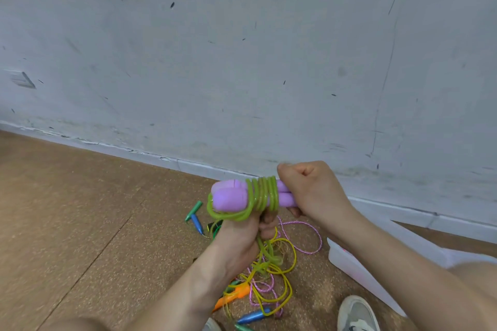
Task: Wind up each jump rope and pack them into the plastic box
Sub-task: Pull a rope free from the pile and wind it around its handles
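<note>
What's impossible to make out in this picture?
Head view only:
- plastic box: mostly behind the right forearm; contents unclear.
- purple handles: right ends hidden inside the right hand.
- green rope: where it is gripped is buried in the left hand.
- floor rope pile: partly under the left forearm; count unclear.
</note>
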### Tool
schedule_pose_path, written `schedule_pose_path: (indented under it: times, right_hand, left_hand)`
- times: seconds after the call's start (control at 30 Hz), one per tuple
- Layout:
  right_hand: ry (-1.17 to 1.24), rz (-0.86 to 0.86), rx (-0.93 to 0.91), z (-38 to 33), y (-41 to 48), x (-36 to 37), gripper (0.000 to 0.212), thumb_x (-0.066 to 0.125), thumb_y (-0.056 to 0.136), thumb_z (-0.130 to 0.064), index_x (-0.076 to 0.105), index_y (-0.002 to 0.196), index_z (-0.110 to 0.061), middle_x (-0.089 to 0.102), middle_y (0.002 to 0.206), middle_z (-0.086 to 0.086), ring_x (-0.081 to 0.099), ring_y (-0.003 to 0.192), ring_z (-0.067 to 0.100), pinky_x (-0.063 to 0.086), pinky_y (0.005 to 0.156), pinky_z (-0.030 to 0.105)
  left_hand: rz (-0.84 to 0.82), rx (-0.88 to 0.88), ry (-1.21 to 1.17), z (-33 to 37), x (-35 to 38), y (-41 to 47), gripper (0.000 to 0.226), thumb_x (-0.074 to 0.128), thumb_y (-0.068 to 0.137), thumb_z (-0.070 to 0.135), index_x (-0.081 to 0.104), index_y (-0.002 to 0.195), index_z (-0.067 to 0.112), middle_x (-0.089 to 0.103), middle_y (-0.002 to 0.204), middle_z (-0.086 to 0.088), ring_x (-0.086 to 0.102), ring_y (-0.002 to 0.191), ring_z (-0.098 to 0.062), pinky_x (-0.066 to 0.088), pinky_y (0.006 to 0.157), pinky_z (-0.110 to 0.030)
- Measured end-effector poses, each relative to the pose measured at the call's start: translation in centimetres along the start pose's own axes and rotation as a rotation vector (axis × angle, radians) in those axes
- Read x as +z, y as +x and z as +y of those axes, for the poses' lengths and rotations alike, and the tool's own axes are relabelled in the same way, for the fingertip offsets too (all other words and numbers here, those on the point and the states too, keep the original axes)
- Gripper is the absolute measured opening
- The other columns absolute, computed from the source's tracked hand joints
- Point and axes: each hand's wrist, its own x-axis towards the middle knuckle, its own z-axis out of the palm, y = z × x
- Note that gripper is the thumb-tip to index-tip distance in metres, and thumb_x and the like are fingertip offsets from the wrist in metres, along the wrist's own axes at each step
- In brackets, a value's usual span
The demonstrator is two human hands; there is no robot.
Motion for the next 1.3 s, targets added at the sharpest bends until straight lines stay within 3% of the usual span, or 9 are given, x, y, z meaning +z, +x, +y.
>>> schedule_pose_path:
  times: [0.1,0.27,0.37,0.43,0.6,0.77,0.93,1.07,1.3]
  right_hand:
    - [0.087,0.105,0.025,-0.1,0.6,0.0,0.048,0.049,0.093,-0.02,0.046,0.047,-0.009,0.042,0.036,0.008,0.036,0.032,0.015,0.027,0.039,0.02]
    - [0.044,0.338,0.004,0.7,2.1,-0.8,0.051,0.043,0.095,-0.024,0.042,0.046,-0.009,0.048,0.036,0.001,0.053,0.039,0.013,0.038,0.042,0.026]
    - [-0.385,0.386,-0.145,1.9,2.3,-0.5,0.049,0.044,0.097,-0.028,0.039,0.05,-0.015,0.049,0.048,0.005,0.049,0.058,0.031,0.033,0.054,0.036]
    - [-0.579,0.336,-0.17,2.2,2.3,0.0,0.038,0.04,0.099,-0.03,0.044,0.063,-0.017,0.062,0.067,0.015,0.051,0.068,0.036,0.033,0.058,0.037]
    - [-0.866,0.028,-0.024,2.3,2.4,-0.2,0.018,0.039,0.095,-0.03,0.042,0.082,-0.018,0.064,0.089,0.012,0.059,0.09,0.034,0.034,0.064,0.034]
    - [-0.816,-0.283,0.07,2.6,2.0,-0.6,0.017,0.045,0.086,-0.025,0.052,0.071,-0.019,0.071,0.069,-0.008,0.063,0.082,0.02,0.048,0.07,0.03]
    - [-0.819,-0.465,-0.073,1.1,1.0,-1.1,0.029,0.04,0.093,-0.026,0.053,0.067,-0.019,0.07,0.066,-0.007,0.064,0.072,0.013,0.048,0.065,0.029]
    - [-0.642,-0.562,-0.069,0.2,0.6,-1.7,0.033,0.043,0.097,-0.021,0.047,0.064,-0.02,0.054,0.056,-0.007,0.051,0.042,-0.004,0.036,0.043,0.011]
    - [-0.425,-0.524,-0.073,0.2,0.0,-2.1,0.038,0.046,0.098,-0.038,0.049,0.066,-0.018,0.053,0.044,-0.013,0.051,0.041,0.013,0.04,0.041,0.022]
  left_hand:
    - [0.106,0.169,0.233,-0.2,-0.6,0.2,0.009,0.059,0.08,0.033,0.064,0.077,0.026,0.048,0.061,0.003,0.033,0.044,-0.005,0.026,0.041,-0.017]
    - [0.05,0.57,1.193,-1.1,-0.4,-0.8,0.023,0.046,0.096,0.028,0.056,0.117,0.025,0.069,0.091,0.0,0.062,0.083,-0.019,0.043,0.068,-0.03]
    - [0.066,0.628,1.709,0.2,0.2,-1.8,0.024,0.064,0.084,0.026,0.055,0.105,0.018,0.065,0.068,-0.006,0.062,0.062,-0.028,0.033,0.045,-0.034]
    - [0.019,0.639,1.938,1.2,0.6,-2.6,0.042,0.082,0.055,0.019,0.06,0.091,0.016,0.051,0.043,-0.002,0.049,0.033,-0.023,0.003,0.039,-0.024]
    - [0.005,0.868,1.953,2.6,-1.1,-2.6,0.045,0.087,0.052,0.018,0.062,0.088,0.029,0.047,0.049,0.002,0.046,0.036,-0.023,0.013,0.042,-0.023]
    - [-0.121,1.05,1.941,2.6,-3.6,-1.3,0.025,0.084,0.061,0.026,0.065,0.076,0.024,0.058,0.071,0.005,0.054,0.06,-0.02,0.04,0.044,-0.028]
    - [-0.099,1.2,1.812,2.8,-3.8,-0.7,0.013,0.06,0.091,0.028,0.066,0.08,0.022,0.06,0.073,0.003,0.053,0.065,-0.023,0.041,0.057,-0.034]
    - [-0.207,0.881,1.456,2.9,-3.8,-0.6,0.014,0.057,0.084,0.03,0.061,0.097,0.032,0.064,0.083,0.007,0.062,0.072,-0.018,0.049,0.06,-0.032]
    - [-0.182,0.438,0.961,2.7,-3.0,-0.5,0.006,0.066,0.075,0.028,0.072,0.075,0.029,0.069,0.075,0.015,0.062,0.072,-0.001,0.049,0.069,-0.023]
